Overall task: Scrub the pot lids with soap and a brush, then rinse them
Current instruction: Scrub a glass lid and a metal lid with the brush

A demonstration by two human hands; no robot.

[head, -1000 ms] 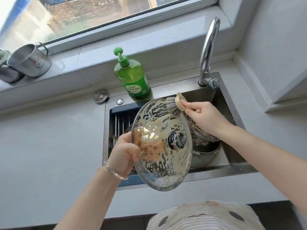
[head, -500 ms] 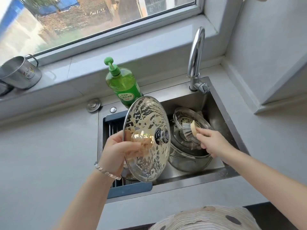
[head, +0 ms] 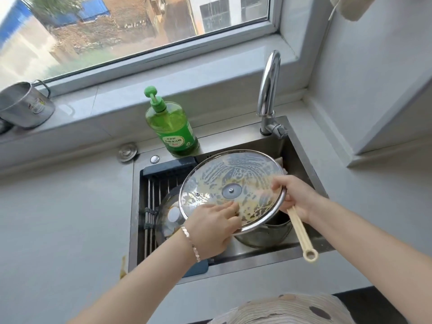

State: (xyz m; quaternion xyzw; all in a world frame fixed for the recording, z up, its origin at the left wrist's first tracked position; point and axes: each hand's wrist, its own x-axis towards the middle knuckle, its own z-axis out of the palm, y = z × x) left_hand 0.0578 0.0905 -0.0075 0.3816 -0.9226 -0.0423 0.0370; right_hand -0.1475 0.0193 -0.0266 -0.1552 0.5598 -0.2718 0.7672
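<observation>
A steel mug [head: 25,106] sits at the windowsill's [head: 210,73] left end; a round metal cap [head: 127,152] lies on the table [head: 58,206] near the sink's [head: 245,261] back left corner; a dark drain rack [head: 168,166] fills the sink's left side.

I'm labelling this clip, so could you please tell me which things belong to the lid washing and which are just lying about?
For the job: soapy lid, brush, second lid, soap bottle, tap.
Lying about: metal mug, sink plug, pot.
</observation>
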